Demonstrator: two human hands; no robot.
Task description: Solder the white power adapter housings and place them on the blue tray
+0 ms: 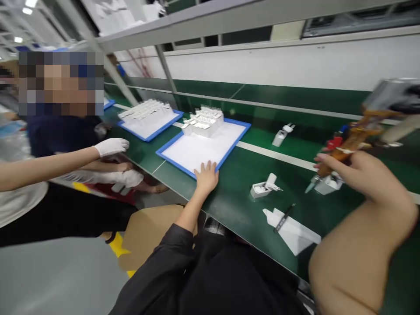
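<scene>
Green bench [229, 194]: R hand [364, 173], frame rt., grips tool [352, 141], tip angled lower-left near box [329, 186]; L hand [206, 177], fingers spread, at tray [177, 165].

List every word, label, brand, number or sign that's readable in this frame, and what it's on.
None can be read.
Black pen-like tool: pale marks along its barrel, too small and blurred to read.
White panel: tiny dark marks; cannot tell whether they are lettering.
Brown tool: blurred, no lettering made out.
</scene>
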